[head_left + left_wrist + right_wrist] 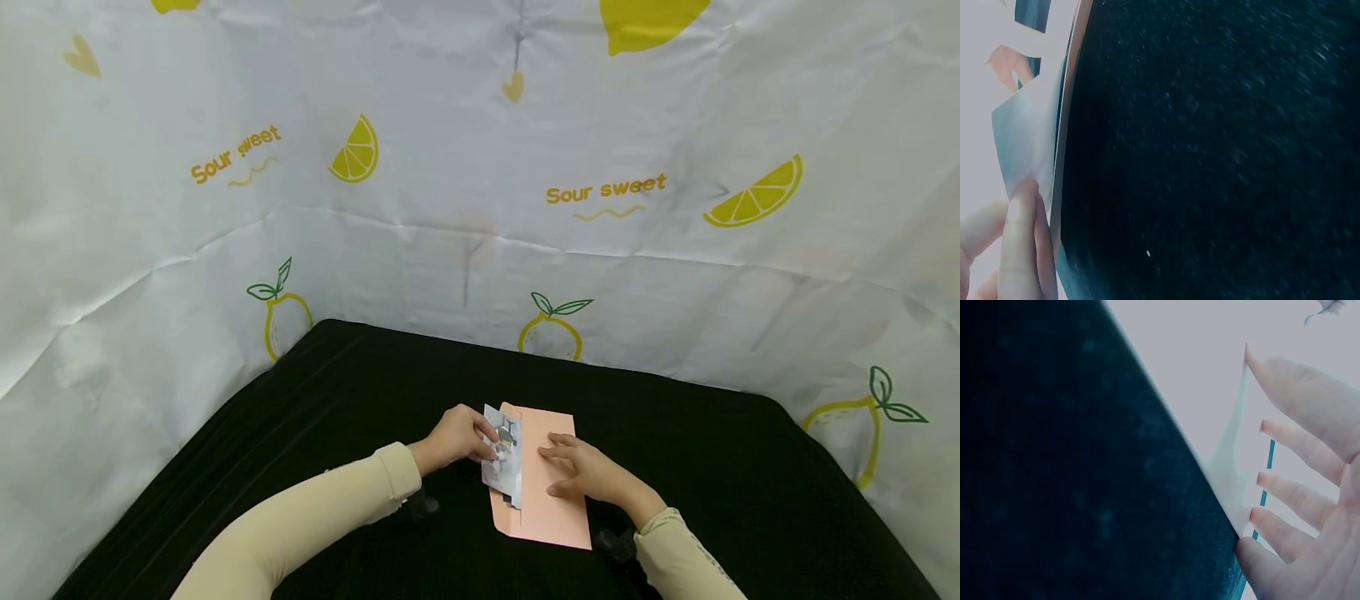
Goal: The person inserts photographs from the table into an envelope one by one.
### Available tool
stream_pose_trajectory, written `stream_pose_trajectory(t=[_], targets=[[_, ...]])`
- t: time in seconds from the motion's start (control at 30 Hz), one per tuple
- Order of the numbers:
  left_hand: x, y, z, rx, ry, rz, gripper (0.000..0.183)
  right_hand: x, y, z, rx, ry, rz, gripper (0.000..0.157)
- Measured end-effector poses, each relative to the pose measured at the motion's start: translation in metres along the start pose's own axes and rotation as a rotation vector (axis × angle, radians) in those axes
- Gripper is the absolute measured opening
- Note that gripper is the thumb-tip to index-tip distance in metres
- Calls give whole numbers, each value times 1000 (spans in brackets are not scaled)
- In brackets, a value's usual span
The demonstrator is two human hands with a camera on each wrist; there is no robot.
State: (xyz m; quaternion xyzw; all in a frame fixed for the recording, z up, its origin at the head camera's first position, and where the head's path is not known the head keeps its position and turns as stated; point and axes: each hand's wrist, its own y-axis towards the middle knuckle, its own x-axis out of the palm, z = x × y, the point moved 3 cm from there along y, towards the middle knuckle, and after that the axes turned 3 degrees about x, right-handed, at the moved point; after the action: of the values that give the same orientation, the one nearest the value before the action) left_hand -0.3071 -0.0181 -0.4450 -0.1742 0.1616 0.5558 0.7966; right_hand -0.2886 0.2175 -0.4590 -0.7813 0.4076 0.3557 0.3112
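Note:
A pink paper envelope [553, 508] lies on the black cloth, its flap side toward the left. My left hand [457, 435] pinches a printed card [501, 475] by its left part, and the card's right edge meets the envelope's opening. How much of the card is inside cannot be told. In the left wrist view the left fingers [1020, 244] press against the pale card [1029, 134]. My right hand [588, 473] rests on the envelope's right part with its fingers spread. The right wrist view shows those fingers [1300, 447] extended over the overexposed, pale envelope [1179, 375].
A black cloth [360, 383] covers the table. White curtains [435, 183] with lemon prints and lettering stand behind and at both sides. Dark wrist devices [617, 546] sit under the cream sleeves [322, 517].

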Motion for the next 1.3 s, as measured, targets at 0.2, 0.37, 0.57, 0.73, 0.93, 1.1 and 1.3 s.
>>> stream_pose_trajectory(t=[0.2, 0.37, 0.57, 0.73, 0.93, 1.1, 1.3], targets=[[7, 2, 4, 7, 16, -9, 14, 0, -1, 0, -2, 17, -1, 64], [5, 0, 5, 31, -1, 0, 9, 0, -1, 0, -3, 24, -2, 64], [-3, -3, 8, 74, -83, 16, 13, -1, 0, 2, -8, 7, 3, 64], [-1, -2, 6, 58, -61, 18, 14, 0, 1, 3, 11, 31, 3, 64], [2, 1, 3, 36, -59, 33, 15, 2, 1, 3, 16, 43, 0, 64], [6, 1, 3, 23, -70, 28, 16, 2, 1, 2, 14, 39, 6, 64], [11, 2, 7, 26, -71, 18, 17, 1, 2, 3, 13, 37, 10, 64]])
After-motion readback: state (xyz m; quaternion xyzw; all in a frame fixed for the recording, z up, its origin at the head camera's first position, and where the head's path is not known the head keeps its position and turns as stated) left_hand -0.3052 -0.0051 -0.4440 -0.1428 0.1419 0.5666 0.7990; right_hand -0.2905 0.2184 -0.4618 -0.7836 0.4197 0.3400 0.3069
